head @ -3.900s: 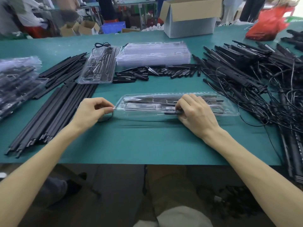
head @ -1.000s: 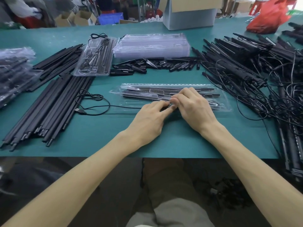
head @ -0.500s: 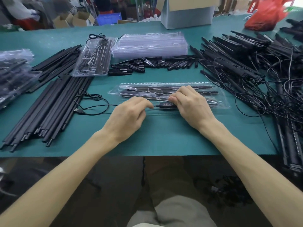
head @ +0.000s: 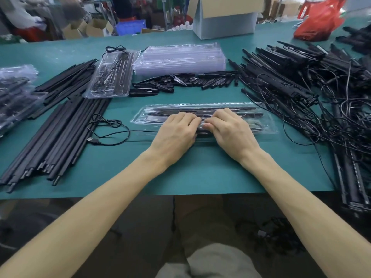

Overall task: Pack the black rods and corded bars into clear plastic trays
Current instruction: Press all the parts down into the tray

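Reaches both bare forearms over the near edge of the green table (head: 200, 173). Sets the left hand (head: 176, 131) and right hand (head: 230, 131) side by side on a long clear tray (head: 267, 125) lying crosswise at the table's middle, knuckles up, fingers bent, fingertips nearly touching over the black bars inside. Cannot tell whether pinching a piece or only pressing down. Has a thin black cord (head: 112, 135) running left from under the left hand, looped on the surface and ending in a USB plug (head: 92, 140). Has a bundle of long black rods (head: 60, 137) just left of that loop, fanned toward the near edge, with clear bags of parts (head: 14, 91) at the far left. Faces, beyond the hands, a row of short black pieces (head: 186, 81), then a filled tray (head: 110, 77) set between the rods and a stack of empty trays (head: 180, 57). Has a tangled heap of corded bars (head: 301, 81) filling the right side. Looks on to a cardboard box (head: 224, 23) and a red bag (head: 321, 21) at the far edge.
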Available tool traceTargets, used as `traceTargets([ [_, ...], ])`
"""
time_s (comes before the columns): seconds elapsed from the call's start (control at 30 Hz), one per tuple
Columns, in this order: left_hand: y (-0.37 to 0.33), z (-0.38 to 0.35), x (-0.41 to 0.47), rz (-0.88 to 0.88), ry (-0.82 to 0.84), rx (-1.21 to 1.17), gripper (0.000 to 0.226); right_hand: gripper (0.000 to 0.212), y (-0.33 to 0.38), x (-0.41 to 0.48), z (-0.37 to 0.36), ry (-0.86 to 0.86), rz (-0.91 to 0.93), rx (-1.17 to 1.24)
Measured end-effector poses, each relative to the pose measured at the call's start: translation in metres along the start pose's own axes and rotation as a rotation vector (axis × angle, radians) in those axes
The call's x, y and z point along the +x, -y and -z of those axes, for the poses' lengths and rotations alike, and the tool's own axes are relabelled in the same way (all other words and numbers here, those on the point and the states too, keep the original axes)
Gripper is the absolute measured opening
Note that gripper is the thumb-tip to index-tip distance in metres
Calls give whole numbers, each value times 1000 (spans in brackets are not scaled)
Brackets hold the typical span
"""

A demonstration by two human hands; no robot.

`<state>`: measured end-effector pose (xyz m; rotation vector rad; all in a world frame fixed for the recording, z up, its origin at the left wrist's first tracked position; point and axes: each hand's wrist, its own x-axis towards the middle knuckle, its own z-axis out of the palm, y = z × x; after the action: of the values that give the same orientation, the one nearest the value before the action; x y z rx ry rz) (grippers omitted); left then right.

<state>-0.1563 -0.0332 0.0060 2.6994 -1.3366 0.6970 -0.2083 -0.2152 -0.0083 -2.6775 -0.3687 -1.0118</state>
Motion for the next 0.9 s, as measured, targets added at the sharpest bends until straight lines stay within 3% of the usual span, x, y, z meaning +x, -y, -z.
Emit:
traceTargets([
  [0.27,12,-6,0,-123,-197,87,25,32,-3,0,4,-36,25,-66],
  [0.5,10,-2,4,-144,-237,119,26,20,-2,0,4,-41,41,-162],
  [0.63,5,-3,10,-79,-201,153,14,15,0,0,5,-59,59,-151],
  [0.9,9,-1,11,-95,-273,131,11,18,1,0,5,-55,63,-185],
])
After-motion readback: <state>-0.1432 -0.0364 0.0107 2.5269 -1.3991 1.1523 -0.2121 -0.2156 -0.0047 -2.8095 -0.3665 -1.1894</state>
